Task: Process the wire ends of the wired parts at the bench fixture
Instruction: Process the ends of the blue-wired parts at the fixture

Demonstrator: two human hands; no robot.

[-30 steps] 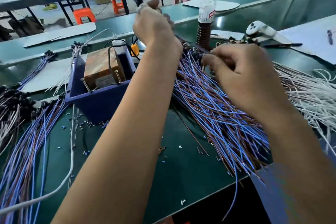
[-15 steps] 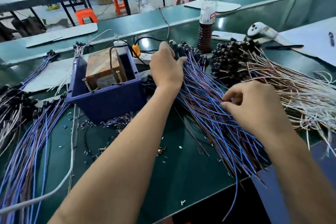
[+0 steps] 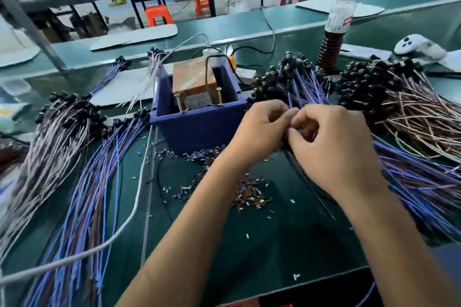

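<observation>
- Nearest the camera, bare green surface (image 3: pixel 262 244) carries a scatter of cut insulation bits (image 3: pixel 247 194) between the two forearms.
- Just beyond, the left hand (image 3: pixel 259 132) and right hand (image 3: pixel 331 142) meet with fingertips touching, both curled narrow; they appear to pinch a thin dark wire (image 3: pixel 311 187), motion-blurred, whose long axis trails near and right from the hands.
- The blue fixture box (image 3: pixel 199 124) sits just far and left of the hands, the left hand nearer it, so the wire end would travel far-left.
- Farther right lies the unprocessed blue-brown wire pile (image 3: pixel 304 82).
- Half a second earlier the hands were apart, the left resting on the pile's connector heads, the right picking among strands.
</observation>
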